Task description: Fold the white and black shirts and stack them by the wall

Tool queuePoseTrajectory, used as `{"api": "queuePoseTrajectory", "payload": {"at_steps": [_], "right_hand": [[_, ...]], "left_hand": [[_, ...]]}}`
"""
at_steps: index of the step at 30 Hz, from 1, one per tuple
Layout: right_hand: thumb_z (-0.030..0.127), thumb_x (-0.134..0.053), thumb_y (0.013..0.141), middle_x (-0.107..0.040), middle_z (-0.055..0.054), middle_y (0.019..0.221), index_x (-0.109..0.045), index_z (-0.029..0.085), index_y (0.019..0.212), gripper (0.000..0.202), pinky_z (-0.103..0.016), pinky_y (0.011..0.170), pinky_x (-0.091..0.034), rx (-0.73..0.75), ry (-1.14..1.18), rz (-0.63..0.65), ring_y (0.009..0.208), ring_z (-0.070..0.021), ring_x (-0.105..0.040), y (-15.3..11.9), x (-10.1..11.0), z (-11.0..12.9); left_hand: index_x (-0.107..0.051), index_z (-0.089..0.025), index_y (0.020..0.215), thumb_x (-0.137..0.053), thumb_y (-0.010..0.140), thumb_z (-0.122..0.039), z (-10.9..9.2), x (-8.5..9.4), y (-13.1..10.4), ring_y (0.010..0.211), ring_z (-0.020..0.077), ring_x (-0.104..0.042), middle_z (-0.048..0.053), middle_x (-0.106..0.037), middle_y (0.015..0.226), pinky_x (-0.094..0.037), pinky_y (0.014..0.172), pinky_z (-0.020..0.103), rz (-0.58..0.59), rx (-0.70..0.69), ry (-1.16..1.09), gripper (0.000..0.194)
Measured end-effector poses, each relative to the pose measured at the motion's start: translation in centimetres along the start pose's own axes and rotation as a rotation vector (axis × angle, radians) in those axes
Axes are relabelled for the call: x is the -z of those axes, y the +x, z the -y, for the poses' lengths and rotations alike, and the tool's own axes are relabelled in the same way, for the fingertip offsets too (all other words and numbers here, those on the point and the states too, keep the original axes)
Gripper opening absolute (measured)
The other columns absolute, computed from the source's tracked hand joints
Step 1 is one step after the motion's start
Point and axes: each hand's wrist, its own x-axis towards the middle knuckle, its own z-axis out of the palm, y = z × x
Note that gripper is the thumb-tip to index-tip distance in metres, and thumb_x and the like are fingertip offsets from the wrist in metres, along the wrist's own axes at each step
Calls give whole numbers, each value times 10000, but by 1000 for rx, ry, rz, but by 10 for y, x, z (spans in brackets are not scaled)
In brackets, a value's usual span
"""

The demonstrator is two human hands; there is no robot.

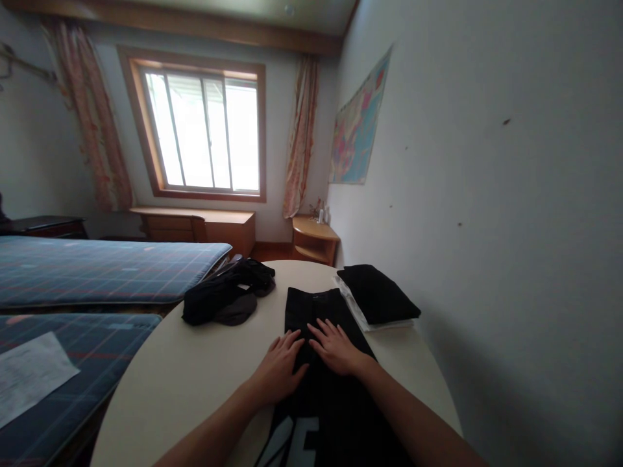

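Note:
A black garment [335, 402], apparently a T-shirt folded into a long strip, lies on the round cream table [160, 383]. Pale grey lettering shows at its near end, and a small label sits by its far edge. My left hand [280, 370] rests flat on the left side of the cloth, fingers stretched out. Just right of it, my right hand [335, 347] presses flat on the garment with its fingers spread. Neither hand grips anything. To the right is a folded stack of black clothes [377, 295] with white cloth beneath.
Crumpled dark clothes [228, 292] lie at the table's far left. Two plaid mattresses [97, 269] flank the table on the left, with a paper sheet [34, 373] on the nearer one. A white wall [511, 259] runs close along the right. A corner shelf [315, 228] stands beyond.

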Motion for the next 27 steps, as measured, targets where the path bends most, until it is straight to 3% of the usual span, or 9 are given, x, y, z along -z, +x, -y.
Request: {"api": "queuePoseTrajectory", "payload": {"at_steps": [5, 11, 15, 20, 23, 27], "right_hand": [[495, -283, 1000, -170, -71, 1622, -277, 281, 1533, 574, -538, 1176, -93, -24, 6, 0, 1494, -293, -95, 26, -3, 0], [501, -268, 1000, -192, -86, 1617, -259, 264, 1539, 589, -519, 1175, -90, -86, -7, -34, 1489, -298, -117, 72, 0, 3], [511, -268, 999, -223, -70, 1611, -285, 280, 1530, 579, -497, 1176, -93, -135, -16, -83, 1485, -280, -146, 102, 0, -1], [509, -260, 1002, -269, -58, 1597, -322, 286, 1516, 563, -515, 1170, -55, -192, -33, -158, 1480, -292, -145, 124, 0, -4], [499, -273, 1004, -322, -70, 1572, -394, 276, 1480, 539, -518, 1166, -45, -209, -85, -264, 1458, -283, -203, 124, 0, 1], [413, -360, 989, -450, -106, 1478, -499, 231, 1391, 462, -457, 1144, -178, -137, -158, -432, 1349, -263, -373, 106, 6, 15]], "left_hand": [[-537, -158, 1334, -512, 907, -314, 6, 13, 3, 1371, 276, -416, 135, -436, 1497, -306, 1150, 421, -70, 90, 17, 455], [-599, -179, 1137, -501, 916, -295, 8, 43, 0, 1124, 227, -593, 108, -617, 1226, -433, 964, 315, -148, 269, 47, 268], [-588, -207, 1044, -514, 903, -409, 5, 56, -6, 970, 227, -648, 77, -658, 1104, -460, 808, 306, -89, 363, 102, 257], [-547, -201, 1106, -602, 818, -415, 6, 62, -14, 986, 284, -666, 107, -668, 1130, -466, 781, 330, 69, 411, 202, 363], [-508, -189, 1166, -599, 806, -306, 10, 64, -16, 1033, 289, -662, 121, -678, 1140, -470, 792, 324, 133, 417, 247, 390], [-489, -181, 1166, -562, 824, -215, 14, 68, -16, 1036, 278, -666, 111, -702, 1096, -465, 780, 310, 160, 424, 269, 352]]}}
